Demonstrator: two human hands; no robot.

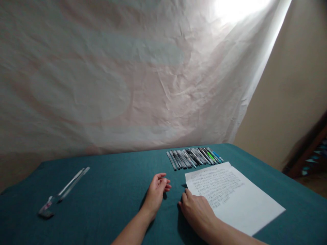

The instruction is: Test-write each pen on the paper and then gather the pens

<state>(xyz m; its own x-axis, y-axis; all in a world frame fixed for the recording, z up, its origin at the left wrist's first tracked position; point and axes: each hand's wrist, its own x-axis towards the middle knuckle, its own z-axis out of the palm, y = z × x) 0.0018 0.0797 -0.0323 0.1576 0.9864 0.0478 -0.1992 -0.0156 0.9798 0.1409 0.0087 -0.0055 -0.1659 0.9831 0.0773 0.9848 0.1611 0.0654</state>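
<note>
A white sheet of paper (252, 204) covered with handwritten lines lies slanted on the teal cloth. At its left edge is my right hand (196, 209), palm down, its fingers curled and closed on the paper's edge; the fingertips are partly hidden. My left hand (157, 190) hovers beside it over the cloth, holding nothing, its fingers loosely bent and apart. Just beyond the paper, several pens (190, 159) lie side by side in a row, mostly clear and dark, with a bright green one (211, 156) and a blue one (217, 156) toward the right.
Far left on the table (109, 204) lie slim, pen-like sticks (74, 183), with a crumpled clear plastic piece (46, 208) at their near end. A pale wrinkled sheet (114, 75) hangs behind the table. Dark furniture (313, 158) stands at the right.
</note>
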